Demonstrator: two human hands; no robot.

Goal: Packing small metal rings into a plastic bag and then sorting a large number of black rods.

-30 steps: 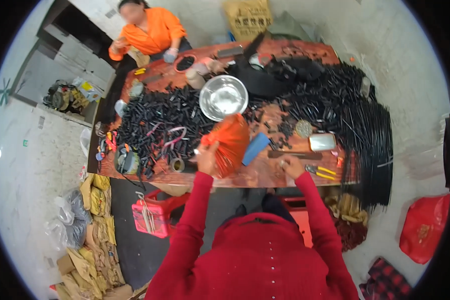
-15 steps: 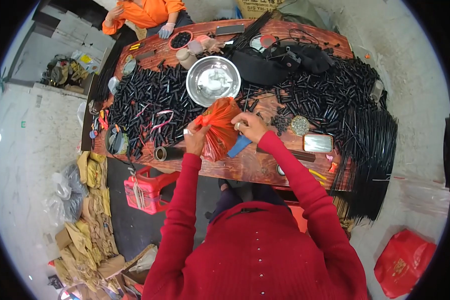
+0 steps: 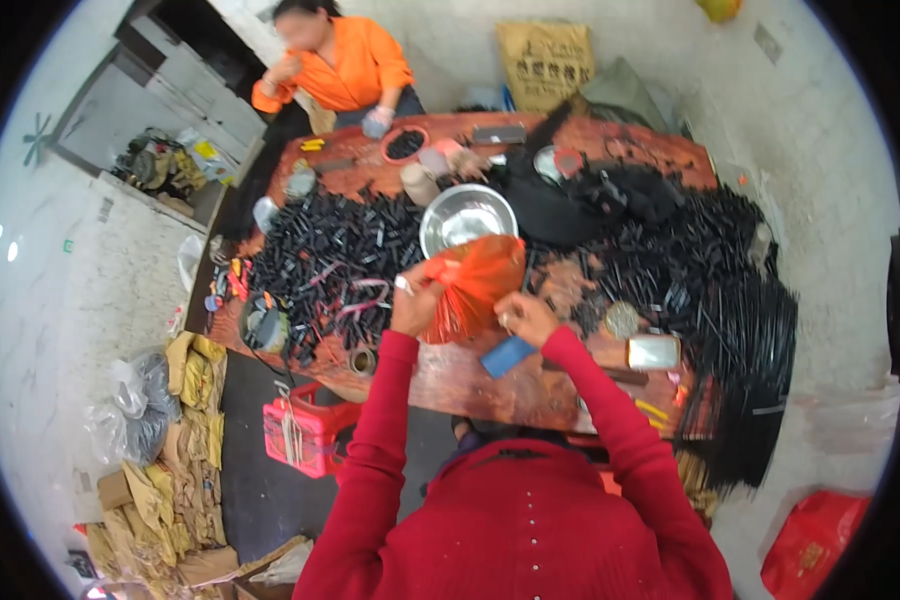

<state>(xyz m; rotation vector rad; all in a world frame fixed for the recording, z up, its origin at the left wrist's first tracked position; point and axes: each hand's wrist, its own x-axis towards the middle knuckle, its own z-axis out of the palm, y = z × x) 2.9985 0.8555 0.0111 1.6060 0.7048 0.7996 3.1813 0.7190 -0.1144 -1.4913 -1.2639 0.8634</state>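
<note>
My left hand is closed on the gathered neck of an orange-red plastic bag, lifted over the near part of the table. The bag bulges to the right, and its contents do not show clearly. At its lower right edge my right hand has its fingers curled together; what they pinch, if anything, is hidden. Behind the bag stands a shiny metal bowl, partly covered by it. A flat blue piece lies on the table just below my right hand.
Short black tubes heap across the reddish table, with long thin black rods overhanging its right edge. A metal tin and a round container stand at right. A person in orange sits across. A red stool is below left.
The view has tilted up, showing more of the person opposite. The bag has swung its bulk up and rightward, now covering part of the bowl. My right hand is lower beside the bag.
</note>
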